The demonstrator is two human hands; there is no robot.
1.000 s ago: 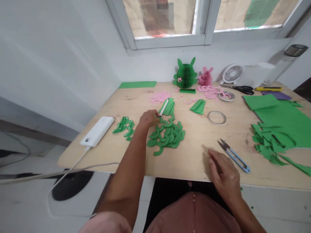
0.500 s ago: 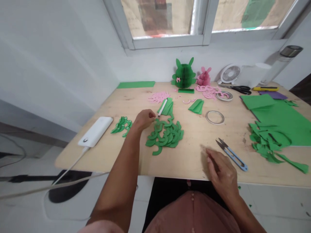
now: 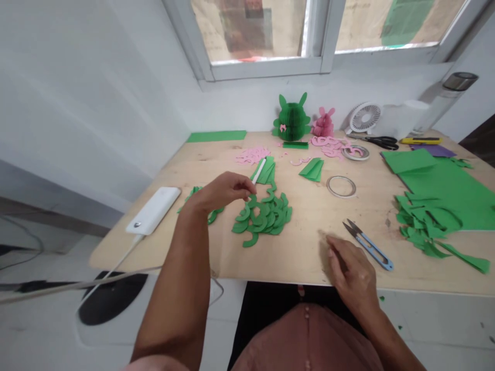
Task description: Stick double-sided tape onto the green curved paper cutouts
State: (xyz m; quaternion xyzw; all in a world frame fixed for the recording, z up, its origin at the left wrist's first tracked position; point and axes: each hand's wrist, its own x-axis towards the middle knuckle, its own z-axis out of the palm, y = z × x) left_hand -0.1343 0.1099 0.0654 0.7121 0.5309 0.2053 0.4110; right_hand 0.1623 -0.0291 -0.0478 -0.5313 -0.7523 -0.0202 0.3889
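My left hand (image 3: 232,189) is over the upper left edge of a heap of curved green paper pieces (image 3: 270,215), its fingers pinched together at a piece there; what they hold is too small to make out. Under my left wrist lies a smaller green pile (image 3: 213,215), partly hidden. My right hand (image 3: 350,265) rests at the table's front edge, fingers loosely curled, with no object visible in it. Blue-handled snips (image 3: 373,250) lie just right of it. A white pen (image 3: 259,171) lies on folded green paper (image 3: 267,174) behind the heap.
A white power bank (image 3: 154,210) with a cable lies at the left. Tape rolls (image 3: 341,195), pink scraps (image 3: 253,154) and green sheets (image 3: 448,190) lie farther back and right. Paper figures (image 3: 293,121), a fan (image 3: 364,118), scissors (image 3: 381,141) and a cutter (image 3: 421,140) line the back.
My left hand has moved slightly right and nearer the heap's upper edge, and its wrist and forearm now cover more of the small green pile. My right hand is nearly unchanged.
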